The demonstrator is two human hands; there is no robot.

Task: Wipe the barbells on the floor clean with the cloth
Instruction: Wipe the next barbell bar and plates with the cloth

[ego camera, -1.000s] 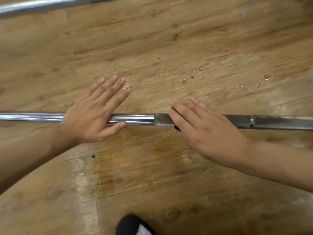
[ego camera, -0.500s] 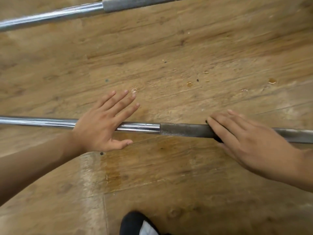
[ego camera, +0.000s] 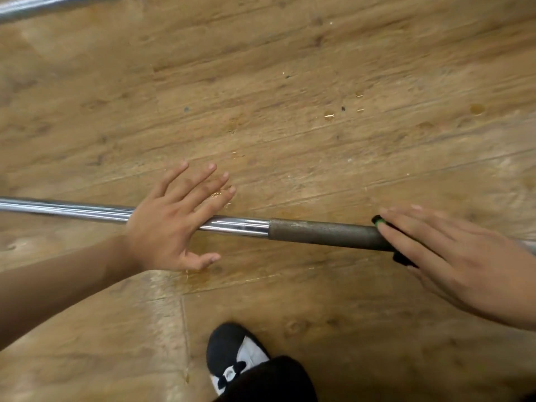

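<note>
Barbell (ego camera: 319,235) lies on the wooden floor (ego camera: 290,82), running from 9 o'clock to 3 o'clock across the middle of the view. Its 9 o'clock stretch is shiny chrome; the 3 o'clock stretch is dull, rough grey.

Your left hand (ego camera: 171,227) lies flat on the chrome part. Its fingers (ego camera: 203,184) are straight and spread, pointing to 1 o'clock. The thumb is off the bar on the 6 o'clock side, low over the floor. It grips nothing.

Your right hand (ego camera: 452,256) is at 3 o'clock. Its fingers are straight and close together, pressing a dark cloth (ego camera: 401,258) onto the grey section. They are flat, not curled round it.

Only slivers of the cloth show. A green-edged bit peeks out at the fingertips and a dark corner sits below the bar. The rest is under your palm. The right hand is motion-blurred, so its thumb is hard to make out.

The bar's 3 o'clock end is hidden behind your right hand and both ends are cut off by the frame. A second barbell (ego camera: 43,7) clips the 11 o'clock corner, mostly out of frame.

Small wet spots (ego camera: 329,115) sit on the floor toward 1 o'clock. A black-and-white shoe (ego camera: 232,355) and a dark trouser leg (ego camera: 275,381) are at 6 o'clock, cut off by the frame.
</note>
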